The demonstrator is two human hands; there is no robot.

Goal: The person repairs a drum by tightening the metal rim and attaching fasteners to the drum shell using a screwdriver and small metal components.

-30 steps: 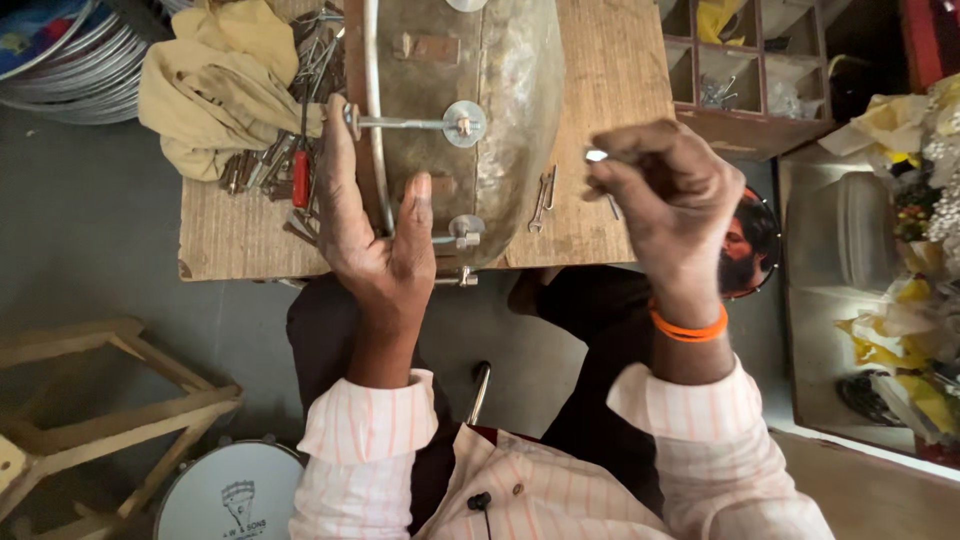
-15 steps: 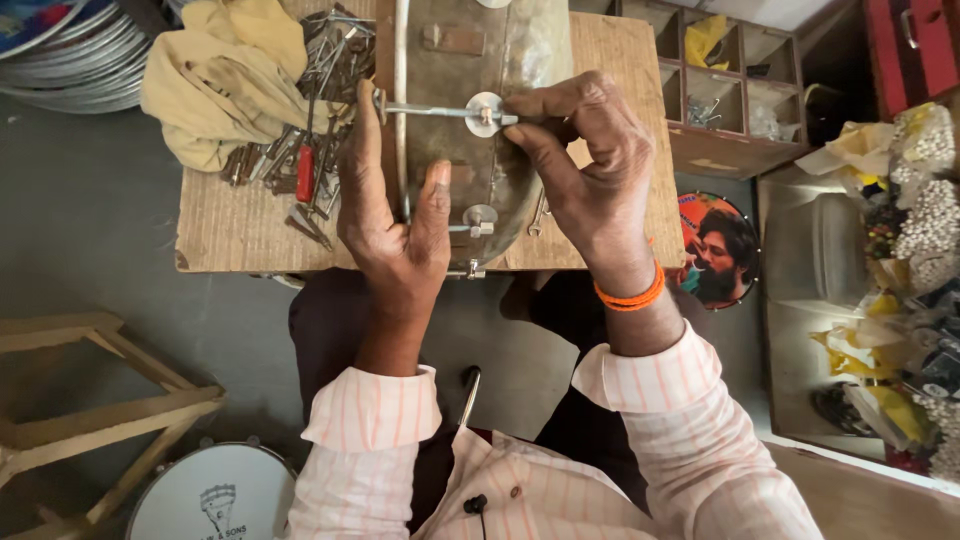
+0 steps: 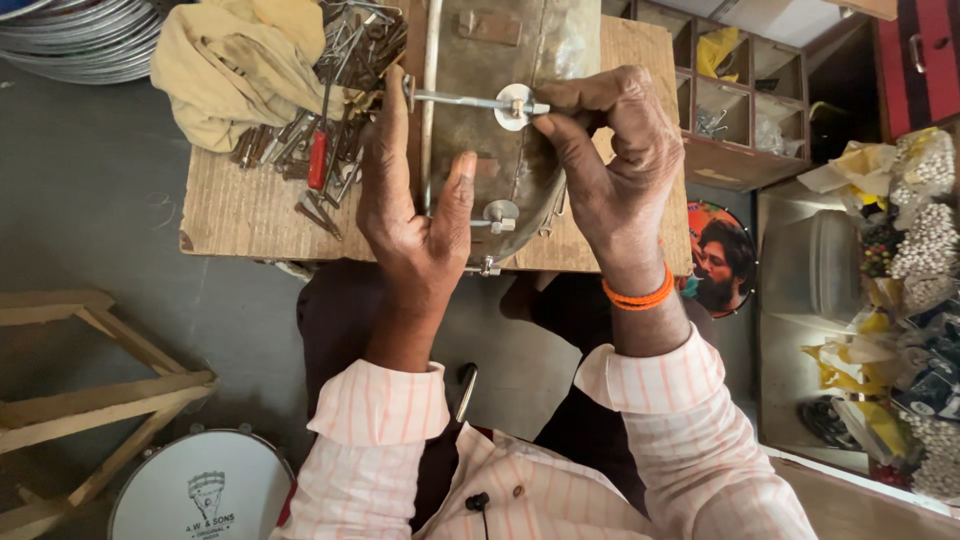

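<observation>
On wooden board (image 3: pixel 250 215): left hand (image 3: pixel 410 215) steadies drum shell (image 3: pixel 505 110); right hand (image 3: pixel 610 165) fingers pinch tension rod (image 3: pixel 455 98); tools (image 3: pixel 320 150) beside.

The right hand (image 3: pixel 610 165) has come down from the air to pinch the tension rod's (image 3: pixel 455 98) end on the drum shell (image 3: pixel 510 50).

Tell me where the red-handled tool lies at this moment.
In the head view the red-handled tool lies on the workbench among loose metal parts, just left of the left hand and below the yellow cloth.
</observation>
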